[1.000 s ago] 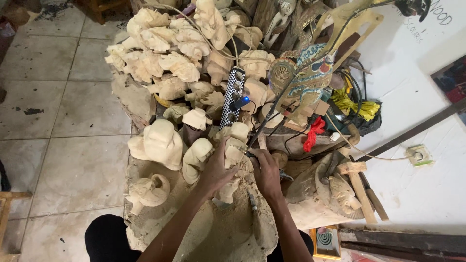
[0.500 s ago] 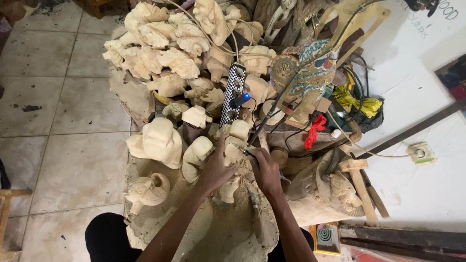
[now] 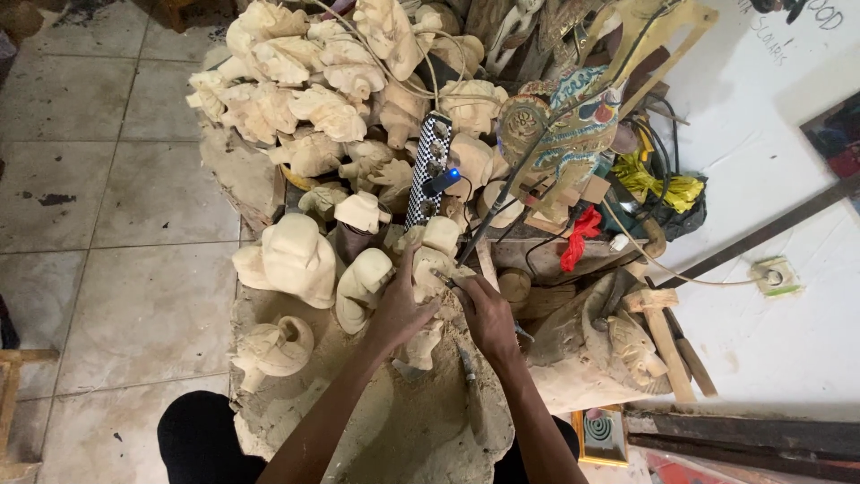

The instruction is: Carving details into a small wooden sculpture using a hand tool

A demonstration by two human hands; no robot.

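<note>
A pale, unpainted wooden carving is held at the near centre of the dust-covered bench, gripped by the left hand with fingers closed around it. A thin carving tool is pinched in the closed right hand, its tip against the carving's top. The surface looks rough-shaped, with detailing judged unfinished; similar pale carvings are heaped farther away, and a painted figure stands at far right.

Both hands on carving — sawdust around
</note>
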